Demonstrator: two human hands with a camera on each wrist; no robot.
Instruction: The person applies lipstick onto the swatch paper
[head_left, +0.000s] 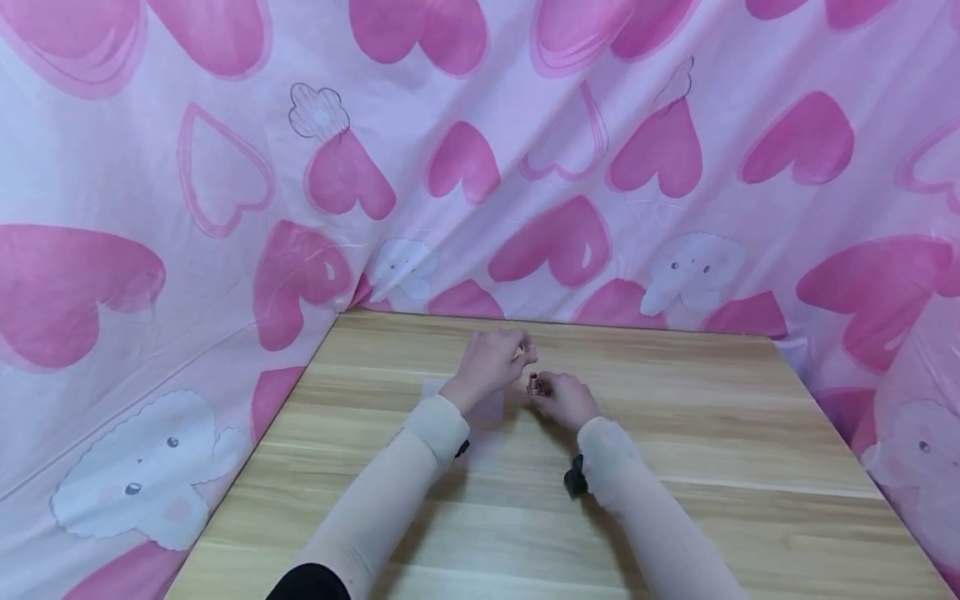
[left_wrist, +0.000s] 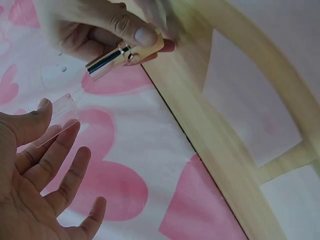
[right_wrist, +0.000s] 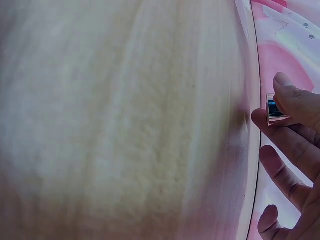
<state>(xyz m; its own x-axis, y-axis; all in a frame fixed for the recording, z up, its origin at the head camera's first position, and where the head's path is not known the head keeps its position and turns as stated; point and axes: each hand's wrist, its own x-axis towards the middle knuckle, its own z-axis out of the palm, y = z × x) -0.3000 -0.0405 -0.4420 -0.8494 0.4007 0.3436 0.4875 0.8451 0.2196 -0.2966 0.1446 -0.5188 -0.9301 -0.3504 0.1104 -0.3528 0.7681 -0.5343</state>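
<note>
Between thumb and fingers, my left hand (head_left: 491, 365) pinches a clear plastic cap (left_wrist: 65, 106) with faint lettering; its other fingers spread outward in the left wrist view. My right hand (head_left: 567, 402) pinches a shiny gold lipstick tube (head_left: 534, 384) at its base. The tube's bare metal collar (left_wrist: 102, 64) points toward the cap in the left wrist view, with a gap between them. Only part of the lipstick tube (right_wrist: 275, 109) shows in the right wrist view, the rest behind the thumb and fingers. Both hands are raised over the far half of the table.
Two pale pink translucent sheets (left_wrist: 250, 100) lie on the wood-grain table (head_left: 712, 467) beneath the left forearm. A pink heart-patterned cloth (head_left: 540, 150) hangs behind the table and along its sides. A small black device (head_left: 576, 477) sits at the right wrist.
</note>
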